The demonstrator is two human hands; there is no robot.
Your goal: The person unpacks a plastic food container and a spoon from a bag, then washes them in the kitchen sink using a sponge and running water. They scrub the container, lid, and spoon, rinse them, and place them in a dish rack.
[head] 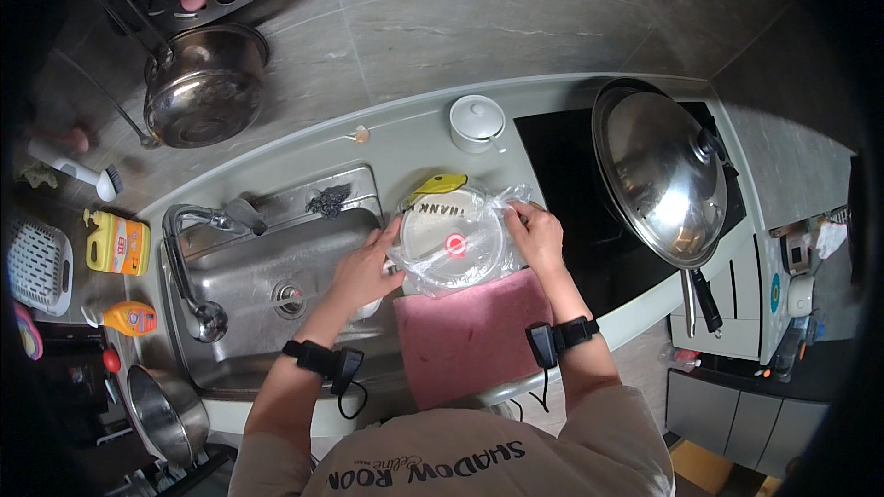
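Note:
A round white container [452,228] in a clear plastic bag [442,279] stands on the counter between the sink and the cooktop. The bag bears dark lettering, a yellow print and a red mark. My right hand [535,235] pinches the gathered plastic at the bag's right side. My left hand [366,269] rests against the bag's left side with its fingers apart. A pink cloth [473,338] lies just in front of the bag, over the counter's near edge.
Left is a steel sink [242,331] with a faucet [181,255]. A lidded white jar [478,121] stands behind the bag. Right, a lidded wok [663,179] sits on the black cooktop [563,179]. A saucepan [207,83] hangs at the wall.

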